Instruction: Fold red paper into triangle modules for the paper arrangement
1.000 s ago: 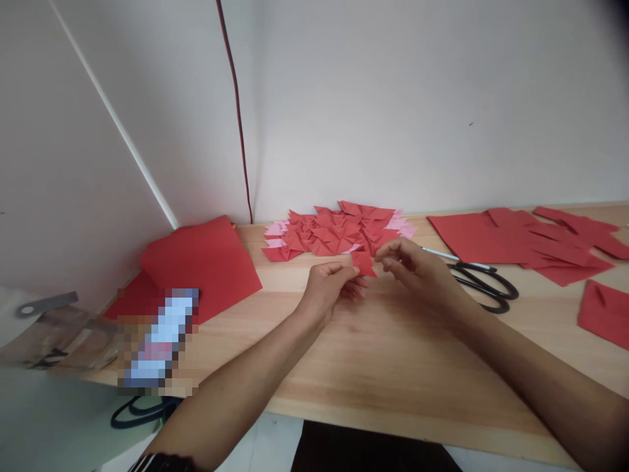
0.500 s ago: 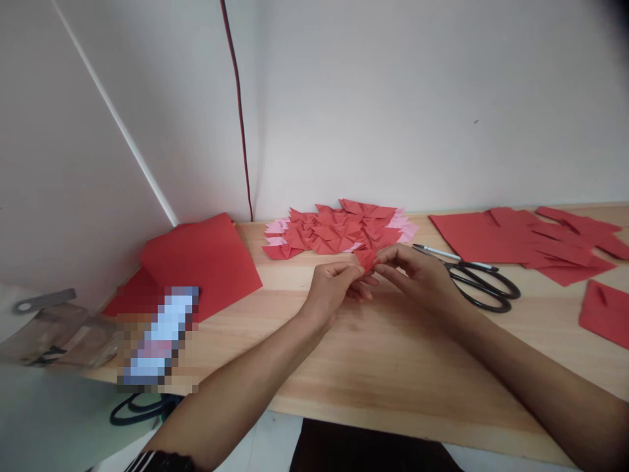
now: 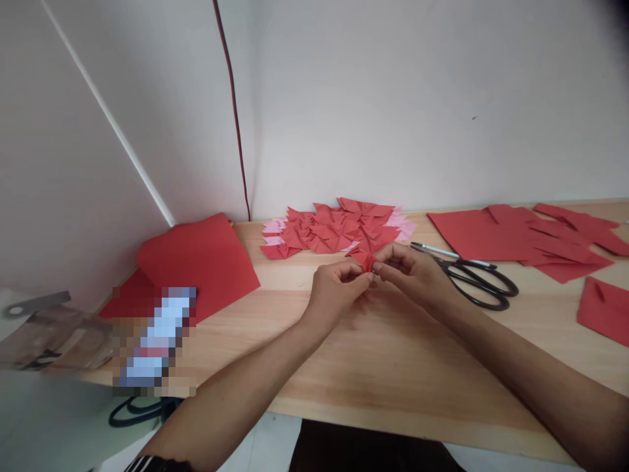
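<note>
Between my fingertips is a small piece of folded red paper (image 3: 367, 263), pinched from both sides above the wooden table. My left hand (image 3: 337, 285) closes thumb and fingers on its left side. My right hand (image 3: 410, 269) pinches its right side, thumb meeting fingertips. Much of the paper is hidden by the fingers. Just behind it lies a pile of folded red and pink paper pieces (image 3: 339, 226) against the wall. To the right of my right hand rest black-handled scissors (image 3: 484, 285), their blades partly hidden, and a pen (image 3: 452, 254).
Large red paper sheets (image 3: 206, 262) lie at the left, beside a pixelated, phone-like object (image 3: 157, 337) and a clear plastic bag (image 3: 69, 337). More red sheets and cut pieces (image 3: 491, 233) spread along the right. A dark red cable (image 3: 233, 98) hangs down the wall.
My left thumb has shifted right and up against the paper, and its fingers have curled in behind. The red paper is folded smaller between my hands. The view has moved slightly.
</note>
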`<state>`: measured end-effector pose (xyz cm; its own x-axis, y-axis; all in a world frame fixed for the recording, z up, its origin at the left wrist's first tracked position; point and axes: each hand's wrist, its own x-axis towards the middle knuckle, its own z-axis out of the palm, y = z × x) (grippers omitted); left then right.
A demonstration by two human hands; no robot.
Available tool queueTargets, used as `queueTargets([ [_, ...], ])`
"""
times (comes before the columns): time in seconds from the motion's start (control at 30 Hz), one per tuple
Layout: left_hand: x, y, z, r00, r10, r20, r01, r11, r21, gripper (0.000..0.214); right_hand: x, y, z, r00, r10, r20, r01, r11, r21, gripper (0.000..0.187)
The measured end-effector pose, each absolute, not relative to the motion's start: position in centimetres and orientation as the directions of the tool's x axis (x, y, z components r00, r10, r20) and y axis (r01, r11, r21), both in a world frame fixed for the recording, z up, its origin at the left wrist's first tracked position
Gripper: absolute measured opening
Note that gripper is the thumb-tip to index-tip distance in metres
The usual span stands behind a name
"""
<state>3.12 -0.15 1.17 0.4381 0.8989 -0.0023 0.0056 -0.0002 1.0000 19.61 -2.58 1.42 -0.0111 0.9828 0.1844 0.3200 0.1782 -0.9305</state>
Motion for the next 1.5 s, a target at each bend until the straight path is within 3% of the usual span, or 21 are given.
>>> queueTargets([
  [0.23,3.28,-0.32,1.15,0.401,0.916,-0.015,-0.009,0.020,1.000,0.018,19.34,-2.52,1.22,0.014,0.984,0.176,0.243,0.168,-0.955,0.022],
  [0.5,3.33,-0.06,0.82,0.351,0.936,0.012,-0.042,0.003,0.999,0.016,19.44,-2.52,1.31,-0.032,0.994,0.105,0.281,0.109,-0.953,0.027],
  [0.67,3.40,-0.18,0.69,0.388,0.921,0.021,-0.037,-0.007,0.999,0.014,19.22,-2.47,0.89,-0.103,0.980,0.173,0.449,0.201,-0.871,0.033],
  [0.97,3.30,0.05,0.53,0.460,0.887,-0.041,-0.120,0.108,0.987,0.015,19.43,-2.63,1.33,-0.231,0.946,0.228,0.399,0.306,-0.864,0.028],
  [1.27,3.31,0.05,0.86,0.434,0.901,-0.008,-0.113,0.063,0.992,0.015,19.29,-2.79,1.28,-0.155,0.973,0.174,0.455,0.226,-0.861,0.035],
  [1.5,3.26,0.19,0.49,0.472,0.881,-0.026,-0.070,0.066,0.995,0.012,19.29,-2.54,0.88,-0.176,0.962,0.210,0.368,0.262,-0.892,0.030],
])
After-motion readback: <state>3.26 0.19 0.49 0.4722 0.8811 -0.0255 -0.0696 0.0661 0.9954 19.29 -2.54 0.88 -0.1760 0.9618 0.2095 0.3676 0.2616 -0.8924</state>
